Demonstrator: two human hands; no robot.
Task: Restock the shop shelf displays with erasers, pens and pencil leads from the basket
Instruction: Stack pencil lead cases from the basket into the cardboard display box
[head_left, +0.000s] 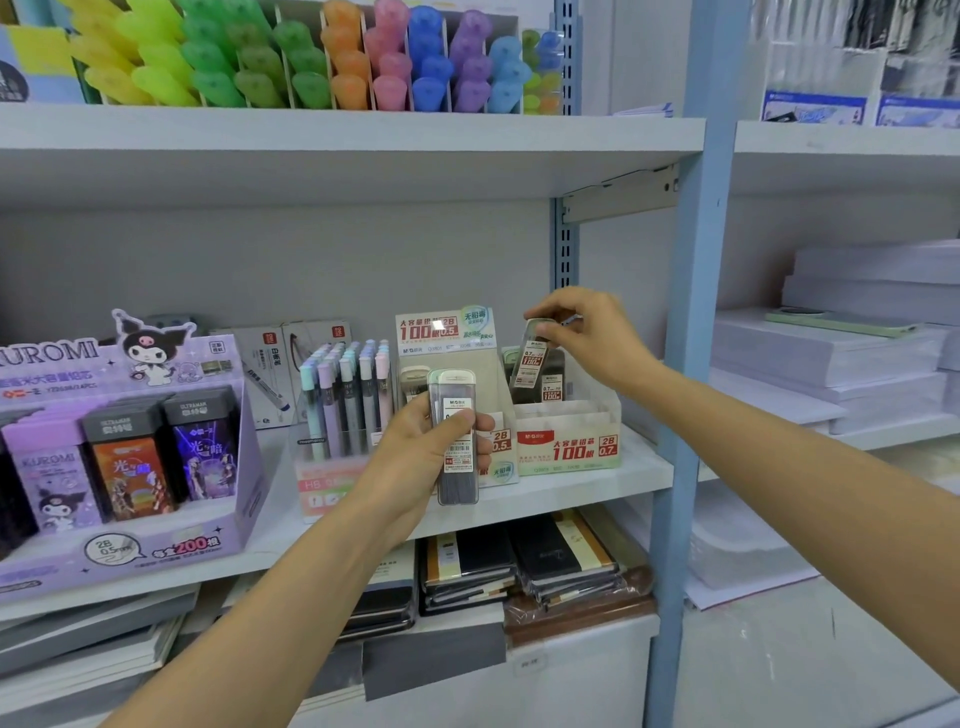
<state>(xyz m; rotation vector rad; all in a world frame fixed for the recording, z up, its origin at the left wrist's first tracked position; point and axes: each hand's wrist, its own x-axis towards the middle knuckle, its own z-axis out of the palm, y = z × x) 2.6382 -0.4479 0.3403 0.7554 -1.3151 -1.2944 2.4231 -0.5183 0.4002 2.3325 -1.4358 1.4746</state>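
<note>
My left hand (415, 457) grips a stack of clear pencil lead cases (457, 467) upright in front of the 0.5 lead display box (498, 441). My right hand (587, 332) pinches the top of one lead case (530, 364), tilted, above the back row of the 0.7 lead display box (571, 441). A few dark lead cases (553, 384) stand in that box's back row; its front slots look empty. The basket is out of view.
A tub of pastel pens (348, 395) stands left of the lead boxes, and a purple Kuromi lead display (130, 457) sits further left. Highlighters (311, 57) fill the shelf above. Notebooks (519, 566) lie below. A blue upright post (696, 312) borders the right, paper stacks (857, 353) beyond.
</note>
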